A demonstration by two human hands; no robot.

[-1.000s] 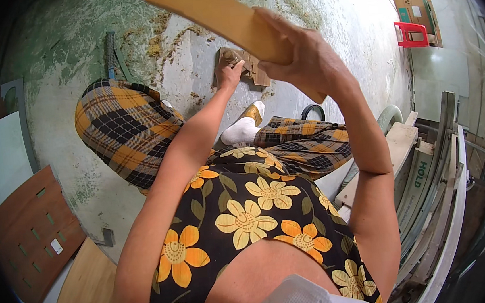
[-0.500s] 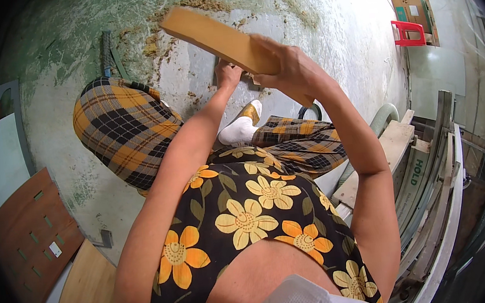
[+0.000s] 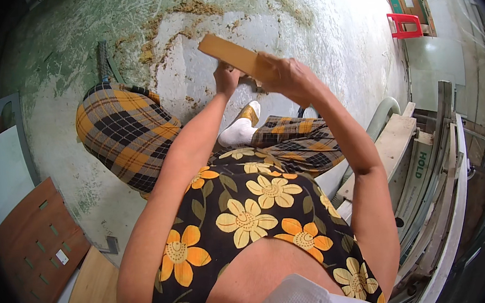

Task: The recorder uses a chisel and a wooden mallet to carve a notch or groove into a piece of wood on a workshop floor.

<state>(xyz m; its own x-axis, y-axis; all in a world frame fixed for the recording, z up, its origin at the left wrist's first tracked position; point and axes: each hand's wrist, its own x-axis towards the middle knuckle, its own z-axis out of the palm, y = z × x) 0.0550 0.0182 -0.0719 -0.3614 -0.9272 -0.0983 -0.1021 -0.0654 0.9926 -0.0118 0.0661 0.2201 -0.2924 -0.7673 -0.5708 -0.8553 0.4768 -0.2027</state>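
A flat yellow-brown wooden board [image 3: 231,53] is in my right hand [image 3: 293,80], whose fingers wrap round its near end. The board slants up and to the left, with its free end past my left hand. Just below it, my left hand [image 3: 227,79] is closed low over the floor. What its fingers hold is hidden by the hand and the board. A small piece of something pale shows between the two hands, too covered to name. My foot in a white sock and gold slipper [image 3: 248,114] rests close by.
Brown crumbs [image 3: 197,5] litter the scuffed floor ahead. A dark strip-like tool [image 3: 103,60] lies beyond my left knee. Planks and metal rails [image 3: 422,164] are stacked at right. A red stool [image 3: 404,26] stands at far right. Brown slotted panel [image 3: 42,244] lies at left.
My right hand has brought the board down and nearer, its free end shifting to the right. My left hand stays in nearly the same spot, still closed.
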